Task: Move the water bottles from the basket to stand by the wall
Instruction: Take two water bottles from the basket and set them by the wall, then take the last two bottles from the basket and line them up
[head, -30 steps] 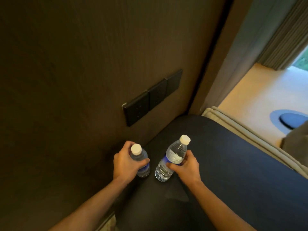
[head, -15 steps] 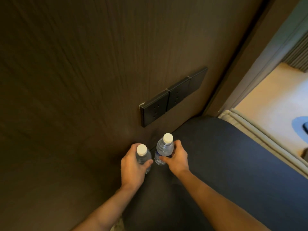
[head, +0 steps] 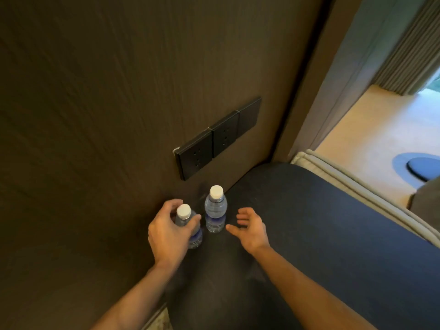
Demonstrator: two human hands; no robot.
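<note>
Two small clear water bottles with white caps and blue labels stand upright on a dark tabletop (head: 321, 222), close to the dark wooden wall (head: 119, 103). The left bottle (head: 187, 219) is wrapped by my left hand (head: 167, 231), fingers around its upper body. The right bottle (head: 215, 211) stands free beside it, a little nearer the wall. My right hand (head: 250, 228) hovers just to the right of that bottle with fingers spread, not touching it. No basket is in view.
A row of black wall sockets (head: 217, 138) sits on the wall just above the bottles. The tabletop's right edge meets a pale cushioned edge (head: 345, 184). Beyond lie a beige floor with a blue round object (head: 423, 166) and grey curtains (head: 409, 46).
My right hand has let go of the right bottle and drawn back to the right with fingers spread. That bottle now stands alone by the wall. My left hand still holds the left bottle.
</note>
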